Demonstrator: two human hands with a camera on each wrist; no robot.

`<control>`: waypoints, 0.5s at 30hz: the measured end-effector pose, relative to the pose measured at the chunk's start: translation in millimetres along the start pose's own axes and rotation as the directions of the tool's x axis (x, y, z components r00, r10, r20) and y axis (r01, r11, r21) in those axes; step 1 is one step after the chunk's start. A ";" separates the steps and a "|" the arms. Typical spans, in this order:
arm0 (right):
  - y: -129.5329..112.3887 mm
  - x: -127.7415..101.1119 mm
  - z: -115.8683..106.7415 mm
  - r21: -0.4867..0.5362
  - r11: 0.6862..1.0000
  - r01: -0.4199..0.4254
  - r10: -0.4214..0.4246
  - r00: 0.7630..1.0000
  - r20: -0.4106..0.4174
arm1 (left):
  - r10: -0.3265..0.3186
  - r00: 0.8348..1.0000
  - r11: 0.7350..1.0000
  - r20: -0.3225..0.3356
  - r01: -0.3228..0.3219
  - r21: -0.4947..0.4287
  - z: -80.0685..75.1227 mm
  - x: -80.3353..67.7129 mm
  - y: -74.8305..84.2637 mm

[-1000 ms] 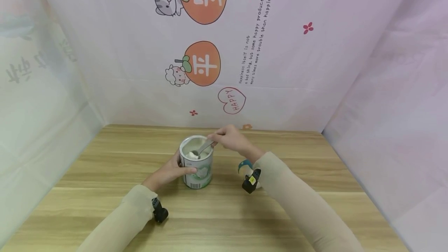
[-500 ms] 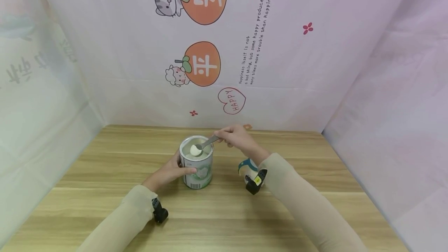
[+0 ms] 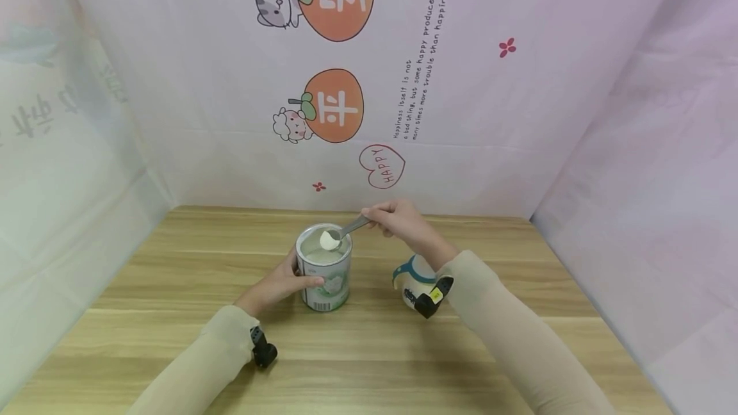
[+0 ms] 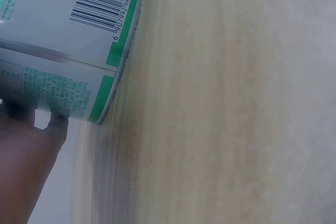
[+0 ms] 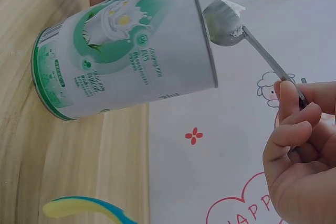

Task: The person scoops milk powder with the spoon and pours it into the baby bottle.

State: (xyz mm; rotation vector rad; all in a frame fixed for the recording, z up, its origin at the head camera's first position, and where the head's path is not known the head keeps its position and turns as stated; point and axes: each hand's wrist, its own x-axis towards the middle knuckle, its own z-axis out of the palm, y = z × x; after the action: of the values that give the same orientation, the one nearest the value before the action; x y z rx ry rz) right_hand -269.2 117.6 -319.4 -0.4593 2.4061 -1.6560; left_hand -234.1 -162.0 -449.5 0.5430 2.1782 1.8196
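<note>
We see the left hand point(image 3: 275, 285) clasping the side of the can point(image 3: 324, 268) on the desk point(image 3: 173, 287). The right hand point(image 3: 398, 221) pinches a spoon point(image 3: 341, 234) of white powder just above the can's rim.

The right hand point(image 3: 398, 219) has drawn back toward three o'clock and lifted the spoon point(image 3: 341, 234): its bowl, a second ago down inside the milk powder can point(image 3: 324, 269), now sits heaped with white powder just above the can's rim.
</note>
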 end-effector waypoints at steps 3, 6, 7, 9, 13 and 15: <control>-0.9 -1.5 -3.5 0.018 1.000 0.012 -0.012 1.000 0.000 | -0.009 1.000 1.000 0.000 0.009 -0.006 0.5 0.2 0.8; -1.0 -3.7 -7.9 0.021 1.000 0.009 -0.009 1.000 -0.005 | -0.016 1.000 1.000 0.006 0.016 -0.012 0.6 -0.5 1.7; -1.0 -4.7 -9.7 0.018 1.000 0.007 -0.006 1.000 -0.006 | -0.019 1.000 1.000 0.008 0.019 -0.014 0.7 -0.7 2.0; -1.3 -7.2 -13.7 0.011 1.000 0.002 -0.002 1.000 -0.010 | -0.013 1.000 1.000 0.009 0.013 -0.017 0.7 -1.5 2.7; -1.3 -13.0 -23.1 0.010 1.000 -0.001 0.001 1.000 -0.021 | -0.013 1.000 1.000 0.006 0.013 -0.022 0.7 -1.7 2.6; -0.2 -16.2 -28.8 0.017 1.000 0.007 -0.007 1.000 -0.024 | -0.010 1.000 1.000 0.005 0.011 -0.023 0.8 -1.6 2.0</control>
State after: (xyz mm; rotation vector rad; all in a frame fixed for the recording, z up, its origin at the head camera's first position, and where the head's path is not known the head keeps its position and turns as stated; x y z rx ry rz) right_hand -263.3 148.5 -309.1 -0.4482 2.4085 -1.6927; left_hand -232.1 -161.8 -447.7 0.5299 2.1503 1.8333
